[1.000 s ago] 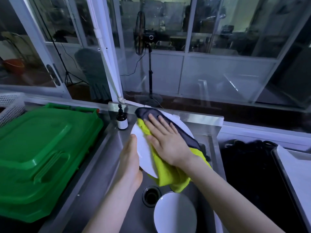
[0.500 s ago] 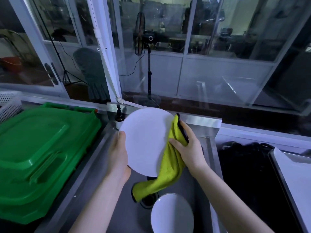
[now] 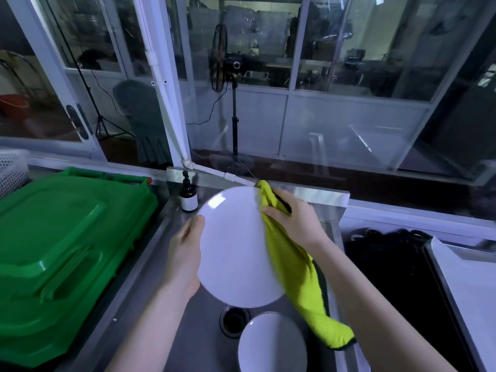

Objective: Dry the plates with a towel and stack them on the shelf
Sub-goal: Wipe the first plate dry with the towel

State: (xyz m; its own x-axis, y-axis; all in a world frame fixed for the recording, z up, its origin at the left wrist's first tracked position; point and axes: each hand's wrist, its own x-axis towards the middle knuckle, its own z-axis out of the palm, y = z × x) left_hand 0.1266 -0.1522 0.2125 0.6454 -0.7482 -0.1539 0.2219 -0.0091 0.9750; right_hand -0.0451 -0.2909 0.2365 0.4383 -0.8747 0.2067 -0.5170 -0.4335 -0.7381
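Drying a white plate (image 3: 236,245) above the sink (image 3: 188,345): left hand (image 3: 185,253) fingers grasp its left rim, right hand (image 3: 294,221) fingers pinch the yellow towel (image 3: 295,269) over its right edge. Second plate (image 3: 272,343) lies in the sink below. Plate looks rigid, breakable, likely slick; hold by opposite rims.

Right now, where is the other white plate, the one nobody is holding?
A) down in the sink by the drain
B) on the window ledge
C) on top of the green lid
A: the second plate lies in the metal sink, right beside the dark drain hole, below the plate being held.
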